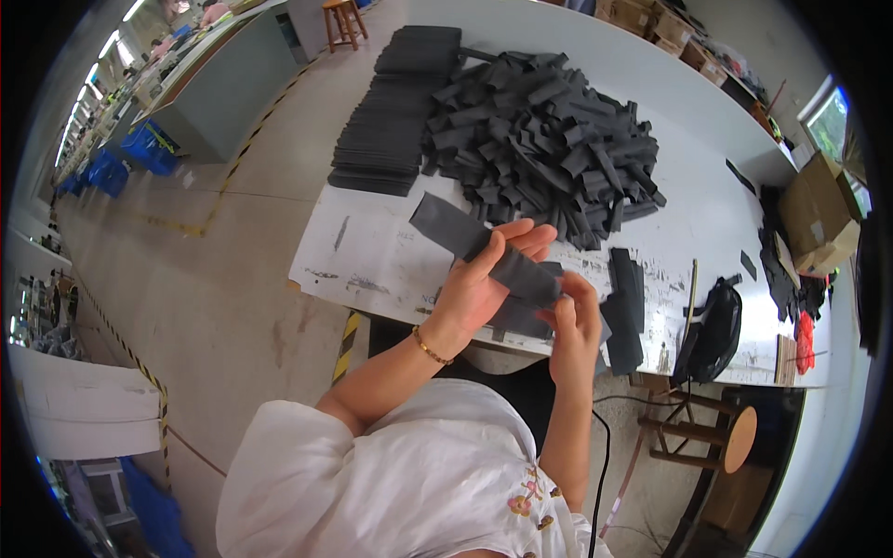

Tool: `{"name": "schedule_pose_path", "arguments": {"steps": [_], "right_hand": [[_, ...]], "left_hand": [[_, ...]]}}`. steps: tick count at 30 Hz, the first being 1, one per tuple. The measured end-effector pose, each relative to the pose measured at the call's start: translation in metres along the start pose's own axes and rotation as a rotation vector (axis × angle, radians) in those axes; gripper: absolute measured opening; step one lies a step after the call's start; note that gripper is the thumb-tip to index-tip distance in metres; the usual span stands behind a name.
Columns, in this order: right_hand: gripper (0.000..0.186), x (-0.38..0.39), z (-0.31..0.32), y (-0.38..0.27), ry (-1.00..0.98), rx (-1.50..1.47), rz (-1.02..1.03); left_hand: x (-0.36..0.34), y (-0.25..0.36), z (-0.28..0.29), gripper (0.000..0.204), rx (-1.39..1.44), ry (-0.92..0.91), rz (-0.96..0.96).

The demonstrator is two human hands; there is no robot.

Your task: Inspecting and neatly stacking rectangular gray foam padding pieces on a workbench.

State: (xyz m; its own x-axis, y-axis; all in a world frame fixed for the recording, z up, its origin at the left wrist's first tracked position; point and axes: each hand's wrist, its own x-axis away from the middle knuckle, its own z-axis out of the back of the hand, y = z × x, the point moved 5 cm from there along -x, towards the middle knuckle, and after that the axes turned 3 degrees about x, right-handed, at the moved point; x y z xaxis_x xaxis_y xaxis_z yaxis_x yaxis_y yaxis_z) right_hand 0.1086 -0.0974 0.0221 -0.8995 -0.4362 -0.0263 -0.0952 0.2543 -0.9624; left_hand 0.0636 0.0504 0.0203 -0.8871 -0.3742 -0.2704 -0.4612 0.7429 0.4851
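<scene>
A dark grey fabric strip [450, 227] slants across both my hands above the near edge of the white table [358, 244]. My left hand [476, 288] holds its middle, thumb on top and the fingers beneath. At the strip's lower right end, my right hand [575, 321] pinches it between thumb and fingers. Beneath my hands, more dark strips lie on the table, partly hidden. Beside my right hand lie several flat strips [627, 307]. Beyond my hands spreads a big loose heap of strips [549, 139], with neat overlapping rows of strips [381, 121] to its left.
A black bag [714, 327] and a thin stick [691, 302] lie on the table's right. Farther right stands a cardboard box [819, 219] by dark scraps and a red bag [805, 342]. A wooden stool [702, 432] and black cable [605, 446] are below.
</scene>
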Motion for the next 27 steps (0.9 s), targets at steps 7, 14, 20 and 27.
{"name": "schedule_pose_path", "arguments": {"steps": [7,14,20,27], "right_hand": [[0.007,-0.001,0.001,-0.007,0.064,0.328,0.388],[0.009,-0.021,0.009,0.001,0.059,0.061,0.064],[0.014,-0.042,0.029,0.01,0.074,0.36,0.055],[0.019,-0.044,0.039,0.052,0.137,0.929,0.182]], "left_hand": [[0.017,0.031,0.042,0.03,-0.181,0.494,-0.009],[0.015,0.04,0.038,0.021,-0.104,0.487,0.014],[0.01,0.064,0.047,0.012,-0.889,0.414,-0.074],[0.007,0.046,0.075,0.014,-1.74,0.223,-0.261]]}}
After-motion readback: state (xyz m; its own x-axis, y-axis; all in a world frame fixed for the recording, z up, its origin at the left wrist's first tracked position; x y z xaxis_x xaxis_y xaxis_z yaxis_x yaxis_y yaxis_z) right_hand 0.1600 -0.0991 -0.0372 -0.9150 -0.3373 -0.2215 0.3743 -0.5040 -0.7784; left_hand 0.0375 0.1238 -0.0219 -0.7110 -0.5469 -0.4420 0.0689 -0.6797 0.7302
